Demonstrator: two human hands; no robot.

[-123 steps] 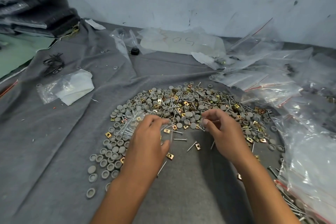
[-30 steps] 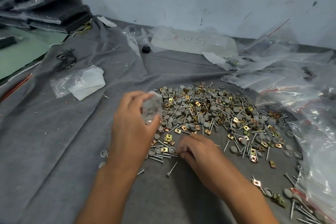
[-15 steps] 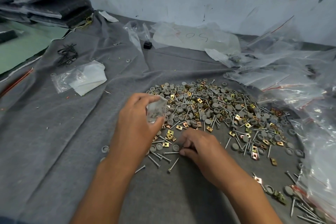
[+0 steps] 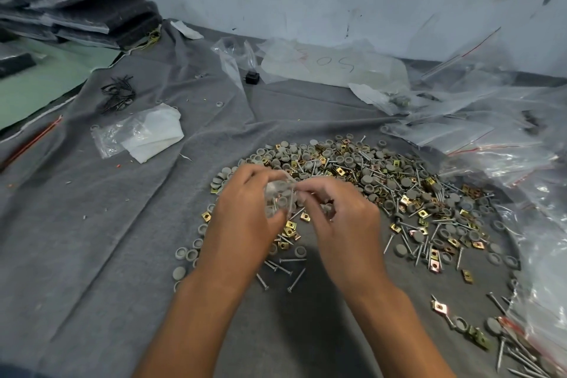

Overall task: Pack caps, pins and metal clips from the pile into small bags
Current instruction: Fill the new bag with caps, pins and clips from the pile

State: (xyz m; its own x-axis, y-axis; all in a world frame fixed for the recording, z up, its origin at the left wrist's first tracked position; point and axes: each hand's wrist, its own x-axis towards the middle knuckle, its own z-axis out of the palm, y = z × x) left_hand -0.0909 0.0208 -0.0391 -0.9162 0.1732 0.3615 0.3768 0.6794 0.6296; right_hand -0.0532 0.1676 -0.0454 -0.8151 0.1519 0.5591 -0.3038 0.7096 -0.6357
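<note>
A wide pile (image 4: pixel 383 184) of grey caps, steel pins and gold metal clips lies on the grey cloth (image 4: pixel 107 239). My left hand (image 4: pixel 245 218) holds a small clear bag (image 4: pixel 280 198) just above the pile's near-left edge; some parts show inside it. My right hand (image 4: pixel 340 218) has its fingertips pinched at the bag's mouth, touching it. What the right fingers hold is blurred. Loose pins (image 4: pixel 285 270) and clips lie under both hands.
Empty clear bags with red strips (image 4: pixel 497 144) are heaped at the right. A small bag with white paper (image 4: pixel 144 135) lies at the left, black clips (image 4: pixel 118 95) behind it. A large labelled bag (image 4: pixel 331 66) sits by the wall. Dark folded stacks (image 4: pixel 76 0) fill the far left corner.
My right hand has lifted from the loose pins on the cloth up to the mouth of the bag. My left hand has stayed raised with the bag.
</note>
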